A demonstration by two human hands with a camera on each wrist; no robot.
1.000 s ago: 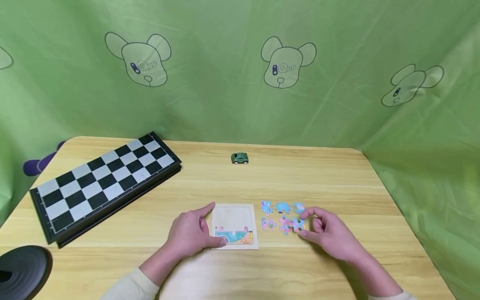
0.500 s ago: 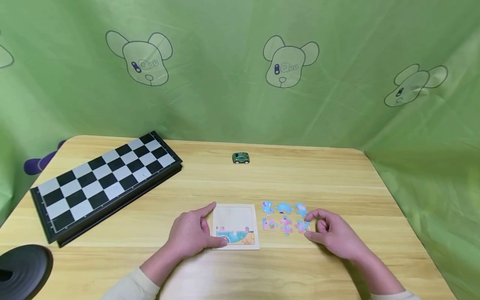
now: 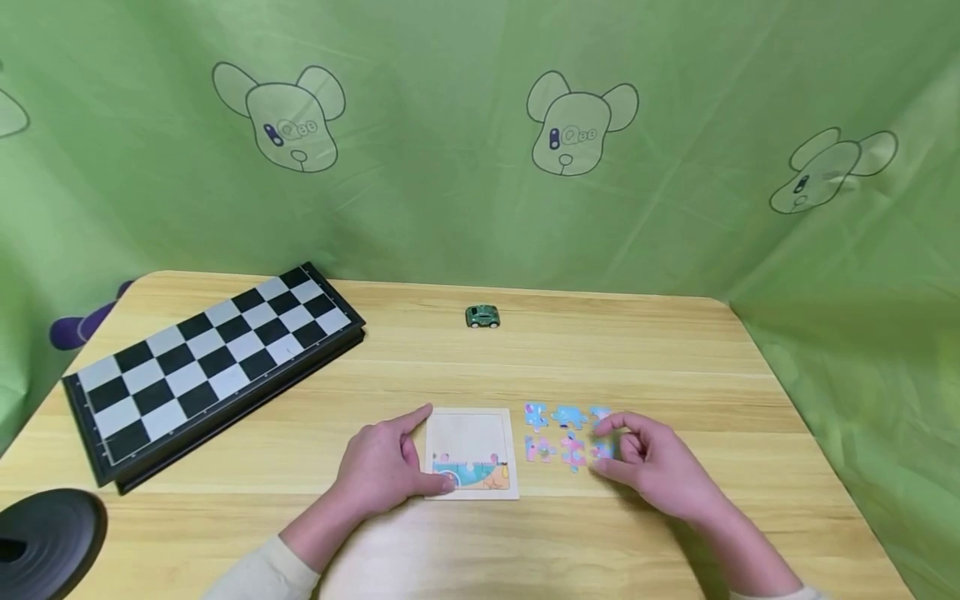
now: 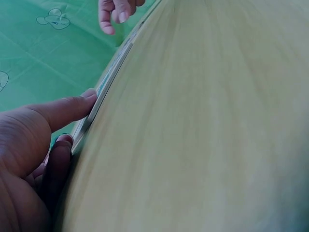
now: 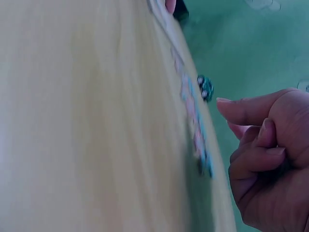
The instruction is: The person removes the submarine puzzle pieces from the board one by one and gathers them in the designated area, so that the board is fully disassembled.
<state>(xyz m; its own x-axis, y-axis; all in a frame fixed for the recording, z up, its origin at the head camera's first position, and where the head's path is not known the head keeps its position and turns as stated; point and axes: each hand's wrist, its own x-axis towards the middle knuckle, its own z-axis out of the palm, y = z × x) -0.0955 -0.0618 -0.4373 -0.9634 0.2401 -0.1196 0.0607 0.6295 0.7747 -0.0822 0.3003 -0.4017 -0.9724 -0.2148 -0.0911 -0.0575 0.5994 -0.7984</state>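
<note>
In the head view, my left hand [image 3: 378, 467] grips the left side of a square jigsaw tray [image 3: 468, 429], index finger at the far corner and thumb over the near one. Fitted puzzle pieces [image 3: 472, 473] fill the tray's near strip; the rest shows bare backing. To its right lie two short rows of loose pieces, among them a blue piece [image 3: 570, 417] and a pink one [image 3: 573, 450]. My right hand [image 3: 663, 467] hovers at their right end, partly covering the last blue-and-pink piece [image 3: 602, 448]. Its thumb and index finger stand apart with nothing between them.
A folded black-and-white chessboard [image 3: 217, 350] lies slanted at the left. A small green toy car [image 3: 482, 316] stands near the table's far edge. A black round disc [image 3: 48, 546] sits at the lower left, and a green curtain [image 3: 450, 208] hangs behind.
The lower right piece slid right, away from its neighbour, with my right hand at it. That hand has since come off its outer side and shifted left over it. The left hand holds still.
</note>
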